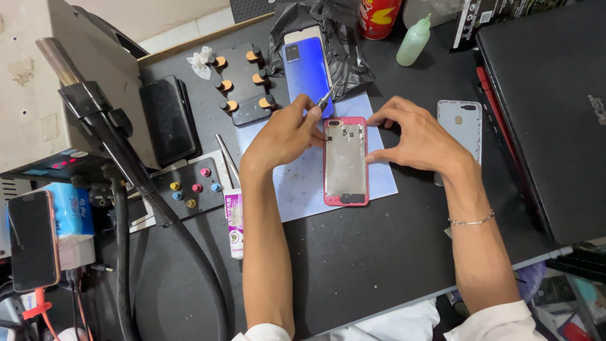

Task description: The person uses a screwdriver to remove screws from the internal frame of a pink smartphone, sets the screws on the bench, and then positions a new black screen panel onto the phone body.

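At centre frame a pink-rimmed phone frame (345,161) lay flat, open side up, on a pale blue work mat (303,183) spread over the black bench (353,252). Its grey metal inner plate was exposed, with small cut-outs near the top edge.

The left hand (284,136) was positioned at the upper left corner of the frame, fingers pinched narrowly on metal tweezers (325,99), whose tips pointed up and to the right, away from the frame's top edge. The right hand (420,139) sat at the frame's upper right, fingers spread moderately, forefinger and thumb tips touching or just beside the top and right rim; it held nothing.

Judged on appearance, the frame is light, thin and stiff, yet liable to bend or scratch if levered at the middle. The pink rim looks smooth and may slip on the mat. Hold is best taken along the long side edges, clear of the cut-outs.

Also noted: a blue phone (307,66) above the mat, a pale grey back cover (459,126) to the right, a closed black laptop (549,113) at upper right, a green squeeze bottle (413,41) at top, and a white glue tube (234,224) left of the mat
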